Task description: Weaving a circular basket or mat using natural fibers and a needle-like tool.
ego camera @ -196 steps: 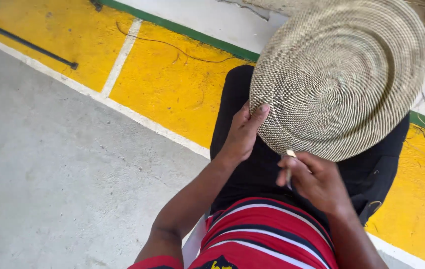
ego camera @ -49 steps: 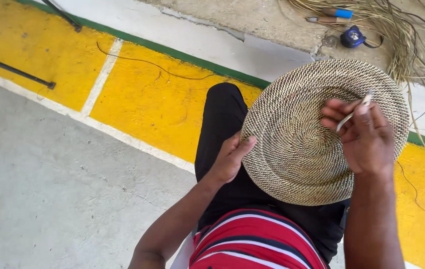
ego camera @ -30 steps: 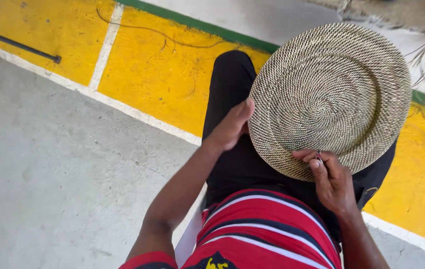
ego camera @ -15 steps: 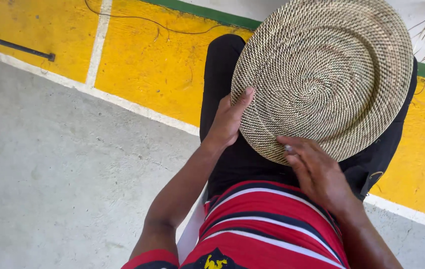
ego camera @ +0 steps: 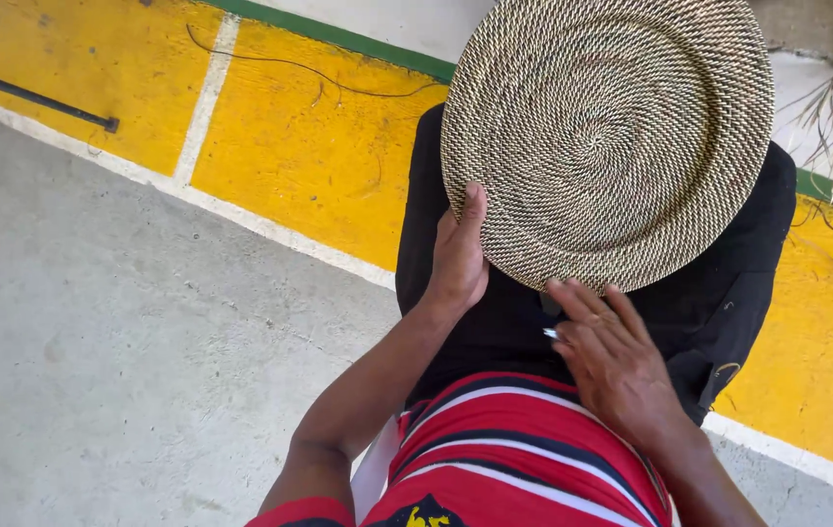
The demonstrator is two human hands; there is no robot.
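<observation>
Round woven tray (ego camera: 612,137) resting on lap, tilted up. Left hand (ego camera: 457,256) clasping its near-left rim. Right hand (ego camera: 612,356) at lower rim, fingers loosely curled, possibly pinching a small pale tool. Rim work in hand; next calls for steady hold.
</observation>
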